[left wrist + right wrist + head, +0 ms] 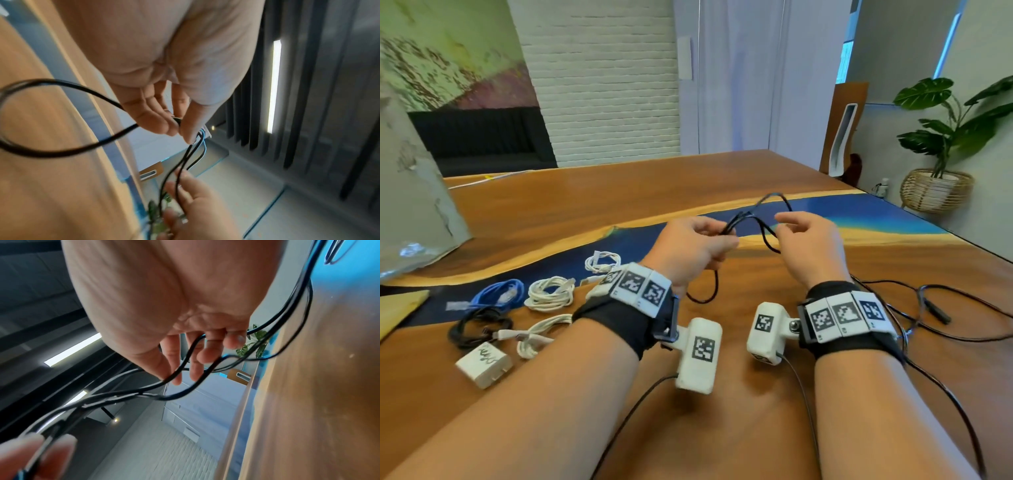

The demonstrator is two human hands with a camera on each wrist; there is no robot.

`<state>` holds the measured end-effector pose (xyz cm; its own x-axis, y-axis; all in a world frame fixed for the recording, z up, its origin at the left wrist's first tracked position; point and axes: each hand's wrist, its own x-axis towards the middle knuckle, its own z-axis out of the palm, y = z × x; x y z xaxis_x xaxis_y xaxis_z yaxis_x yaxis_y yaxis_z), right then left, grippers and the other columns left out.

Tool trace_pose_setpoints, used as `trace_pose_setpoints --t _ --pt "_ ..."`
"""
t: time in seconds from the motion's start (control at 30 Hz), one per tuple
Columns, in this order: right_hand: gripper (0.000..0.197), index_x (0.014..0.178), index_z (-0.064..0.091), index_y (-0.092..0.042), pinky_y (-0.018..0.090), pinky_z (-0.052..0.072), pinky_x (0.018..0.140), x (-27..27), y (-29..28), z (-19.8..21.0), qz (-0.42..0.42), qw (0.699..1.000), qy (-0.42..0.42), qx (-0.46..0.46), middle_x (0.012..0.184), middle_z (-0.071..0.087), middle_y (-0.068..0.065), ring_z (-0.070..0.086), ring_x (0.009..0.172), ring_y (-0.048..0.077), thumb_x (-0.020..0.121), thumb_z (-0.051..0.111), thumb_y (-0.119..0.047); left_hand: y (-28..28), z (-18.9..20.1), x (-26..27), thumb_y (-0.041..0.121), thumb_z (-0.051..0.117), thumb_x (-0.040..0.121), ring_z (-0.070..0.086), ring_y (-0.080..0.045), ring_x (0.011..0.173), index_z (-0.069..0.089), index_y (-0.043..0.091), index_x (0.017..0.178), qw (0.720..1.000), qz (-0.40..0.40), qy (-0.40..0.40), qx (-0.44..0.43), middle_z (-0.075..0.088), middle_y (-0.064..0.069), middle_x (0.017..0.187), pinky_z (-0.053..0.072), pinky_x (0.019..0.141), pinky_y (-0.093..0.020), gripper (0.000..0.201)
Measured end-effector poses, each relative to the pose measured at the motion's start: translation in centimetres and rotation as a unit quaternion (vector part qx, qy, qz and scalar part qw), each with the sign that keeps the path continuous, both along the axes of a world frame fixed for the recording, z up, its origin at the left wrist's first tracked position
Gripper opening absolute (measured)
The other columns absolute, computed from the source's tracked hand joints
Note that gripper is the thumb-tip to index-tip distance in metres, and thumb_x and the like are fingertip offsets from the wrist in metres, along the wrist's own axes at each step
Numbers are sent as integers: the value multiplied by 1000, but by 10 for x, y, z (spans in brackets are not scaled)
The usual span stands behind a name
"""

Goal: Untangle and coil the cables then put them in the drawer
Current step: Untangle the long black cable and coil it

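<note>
A thin black cable arches in a loop above the wooden table between my two hands. My left hand pinches several strands of it together between thumb and fingers; the left wrist view shows that pinch, with a big loop hanging off to the side. My right hand has its curled fingers threaded round strands of the same black cable. More of the cable trails over the table to the right, ending in a plug. No drawer is in view.
On the table to the left lie a blue coil, two white coils, a black coil, and a white cable beside a white charger block. A grey bag stands at far left.
</note>
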<state>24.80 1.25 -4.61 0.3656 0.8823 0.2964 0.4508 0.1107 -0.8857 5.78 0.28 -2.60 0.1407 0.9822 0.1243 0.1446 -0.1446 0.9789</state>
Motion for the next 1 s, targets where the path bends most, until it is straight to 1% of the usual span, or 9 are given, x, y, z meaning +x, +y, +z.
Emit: trace_pose_setpoints --t 0.13,0.3,0.43,0.53,0.67,0.77,0.83,0.9,1.0 --pt "20 113 76 -25 9 43 74 -10 -9 6 76 995 13 69 102 70 -12 62 94 -3 96 69 -30 -12 -3 -12 18 69 96 47 -10 51 67 14 89 975 -30 -216 -36 55 2 76 42 51 -22 8" --pt "8 95 81 -28 0 43 70 -21 -15 9 171 982 -70 42 90 73 -15 63 87 -11 87 80 -25 -20 -23 -40 23 58 102 38 -10 53 69 16 96 955 -10 -293 -47 55 3 82 35 51 -23 14" --pt "6 93 78 -28 15 48 70 -19 -11 7 92 993 -47 57 89 72 -13 67 84 2 94 73 -25 -28 -30 -54 22 55 104 38 -9 51 72 15 105 957 19 -286 -53 55 3 81 34 49 -22 19" --pt "8 91 73 -25 28 54 58 -10 -9 6 17 997 15 72 90 74 0 67 66 21 97 68 -25 -29 -30 -63 22 55 104 36 -8 50 73 14 109 956 41 -287 -50 55 4 80 32 47 -21 21" --pt "13 92 71 -31 47 62 79 -5 -10 7 -50 996 20 66 94 72 -3 71 82 27 96 64 -21 -26 -33 -71 24 53 105 34 -6 48 74 14 114 953 67 -291 -55 55 4 78 32 46 -21 25" --pt "45 116 72 -31 28 55 55 -7 -14 11 -43 998 16 45 111 71 -1 65 63 14 93 48 -1 -28 -34 -68 24 53 106 33 -6 49 76 16 112 954 68 -285 -58 54 5 77 33 46 -21 25" --pt "48 122 72 -27 14 46 47 -10 -20 17 -47 994 14 93 121 68 -5 57 53 -1 93 46 2 -29 -33 -65 25 54 105 33 -7 50 76 16 110 957 60 -279 -53 55 6 77 33 46 -22 25" --pt "37 120 73 -23 15 52 56 -19 -26 25 -22 985 31 171 117 72 -6 59 61 -3 97 51 -4 -30 -31 -63 24 54 105 33 -9 51 77 16 107 963 50 -260 -42 56 6 78 34 47 -23 24" --pt "34 132 65 -26 22 56 90 -41 -33 31 104 970 8 217 125 68 -12 64 106 -1 99 65 -20 -32 -30 -59 21 56 104 36 -12 54 79 23 106 981 6 -194 -9 56 2 81 38 50 -24 24"
